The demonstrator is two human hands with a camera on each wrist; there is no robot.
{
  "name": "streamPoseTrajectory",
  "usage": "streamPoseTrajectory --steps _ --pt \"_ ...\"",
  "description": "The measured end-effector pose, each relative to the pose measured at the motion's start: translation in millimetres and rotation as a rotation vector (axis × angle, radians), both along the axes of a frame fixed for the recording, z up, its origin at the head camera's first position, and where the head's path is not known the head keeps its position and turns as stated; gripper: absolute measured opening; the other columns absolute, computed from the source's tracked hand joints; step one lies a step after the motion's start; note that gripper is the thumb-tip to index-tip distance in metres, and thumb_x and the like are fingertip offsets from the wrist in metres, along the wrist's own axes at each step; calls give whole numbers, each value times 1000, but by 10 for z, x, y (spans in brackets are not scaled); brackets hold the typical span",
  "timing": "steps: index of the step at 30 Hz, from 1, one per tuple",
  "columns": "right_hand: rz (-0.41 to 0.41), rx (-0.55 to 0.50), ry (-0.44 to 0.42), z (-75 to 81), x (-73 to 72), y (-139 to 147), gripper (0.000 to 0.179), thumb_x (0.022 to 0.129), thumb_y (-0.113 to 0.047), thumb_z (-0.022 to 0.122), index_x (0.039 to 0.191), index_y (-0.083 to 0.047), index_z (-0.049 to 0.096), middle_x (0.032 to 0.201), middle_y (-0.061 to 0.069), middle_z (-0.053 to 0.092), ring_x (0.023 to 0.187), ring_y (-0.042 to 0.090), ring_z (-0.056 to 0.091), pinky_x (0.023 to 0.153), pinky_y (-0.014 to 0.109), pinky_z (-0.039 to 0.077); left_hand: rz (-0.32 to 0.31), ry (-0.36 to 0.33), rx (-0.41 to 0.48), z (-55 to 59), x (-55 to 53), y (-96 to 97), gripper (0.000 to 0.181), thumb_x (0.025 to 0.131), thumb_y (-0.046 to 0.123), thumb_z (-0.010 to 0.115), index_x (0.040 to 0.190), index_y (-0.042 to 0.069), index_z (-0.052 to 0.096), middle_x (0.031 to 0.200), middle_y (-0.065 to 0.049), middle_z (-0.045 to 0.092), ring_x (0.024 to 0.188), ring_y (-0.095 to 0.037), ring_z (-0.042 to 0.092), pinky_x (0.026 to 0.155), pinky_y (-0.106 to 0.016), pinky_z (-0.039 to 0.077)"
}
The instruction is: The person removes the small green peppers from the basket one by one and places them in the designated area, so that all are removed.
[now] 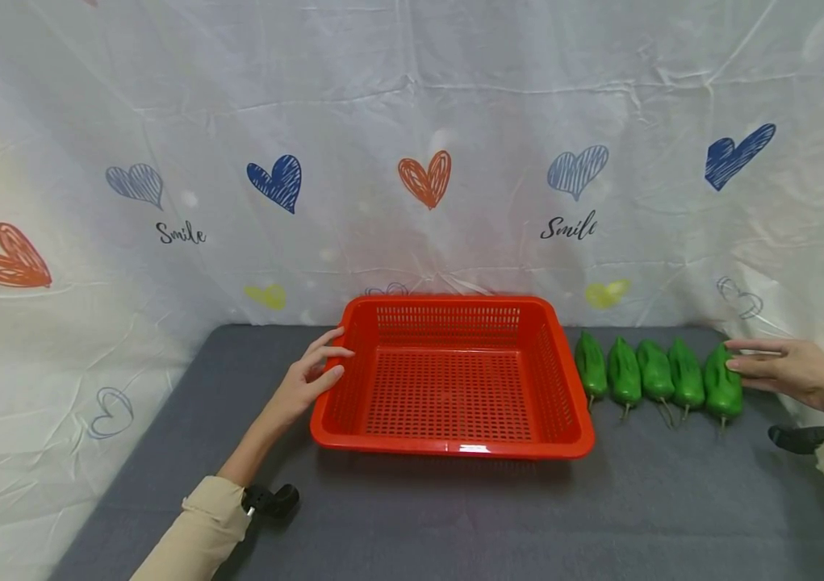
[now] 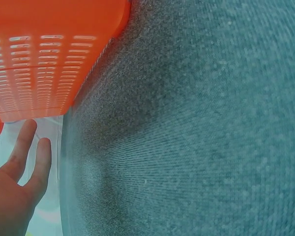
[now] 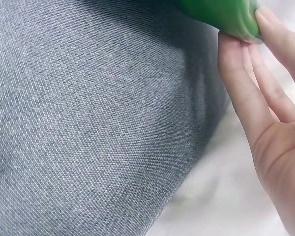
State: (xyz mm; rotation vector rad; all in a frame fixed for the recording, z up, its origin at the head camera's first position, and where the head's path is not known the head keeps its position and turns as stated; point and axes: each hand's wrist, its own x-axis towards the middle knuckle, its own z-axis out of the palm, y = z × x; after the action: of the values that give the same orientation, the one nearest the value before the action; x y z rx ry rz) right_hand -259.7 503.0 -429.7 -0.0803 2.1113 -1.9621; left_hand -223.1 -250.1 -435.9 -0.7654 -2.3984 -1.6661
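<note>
A red plastic basket (image 1: 448, 449) with slotted walls stands on the grey cloth. At its left rim is my left hand (image 1: 308, 375), fingers spread and loosely bent; in the left wrist view two fingers (image 2: 43, 162) reach out near the basket wall (image 2: 39, 73). To the basket's right, several green peppers lie side by side with their stems toward me. My right hand (image 1: 792, 371) pinches the rightmost green pepper (image 1: 721, 391) from its right side. The right wrist view shows fingertips (image 3: 231, 42) against the end of that pepper (image 3: 211, 12); the rest of it is cut off.
The nearest pepper to the basket (image 1: 590, 367) lies close by its right wall. Behind the table hangs a white cloth (image 1: 353, 234) printed with hearts and "Smile". Black wrist devices (image 1: 271, 500) are worn on both arms, below the beige sleeves' cuffs.
</note>
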Motion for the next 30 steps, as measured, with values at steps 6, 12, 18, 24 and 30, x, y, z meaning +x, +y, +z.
streamPoseTrajectory --steps 6,12,18,24,30 --pt "8 -23 6 -8 19 3 46 96 18 55 107 -20 78 107 -6 73 93 11 71 77 33 58 -5 3 2 3 -15 9 28 103 5 57 130 4 64 161 -8 32 145 -31 27 108 -69 25" --pt "2 139 22 -10 43 5 43 99 7 61 109 -33 72 108 -12 70 94 9 70 79 33 57 -3 -1 0 0 -18 16 28 103 6 57 130 4 64 161 -8 31 145 -31 28 107 -69 25" --pt "6 337 68 -31 67 3 38 101 -5 65 135 -16 51 112 -23 59 95 1 66 81 32 56 -9 0 4 -6 -15 24 28 103 5 57 130 4 63 161 -9 31 144 -32 29 106 -68 28" --pt "51 505 91 16 84 -74 78 105 -17 61 153 18 11 144 33 41 97 -10 57 85 32 55 -15 8 7 -9 -7 15 29 103 4 57 131 3 63 161 -11 30 145 -33 28 106 -69 27" --pt "65 518 108 82 121 -119 75 106 -17 59 154 16 12 146 29 39 99 -13 54 83 31 55 -8 8 4 -27 -1 3 29 102 4 58 131 4 64 161 -9 31 144 -31 30 104 -66 32"
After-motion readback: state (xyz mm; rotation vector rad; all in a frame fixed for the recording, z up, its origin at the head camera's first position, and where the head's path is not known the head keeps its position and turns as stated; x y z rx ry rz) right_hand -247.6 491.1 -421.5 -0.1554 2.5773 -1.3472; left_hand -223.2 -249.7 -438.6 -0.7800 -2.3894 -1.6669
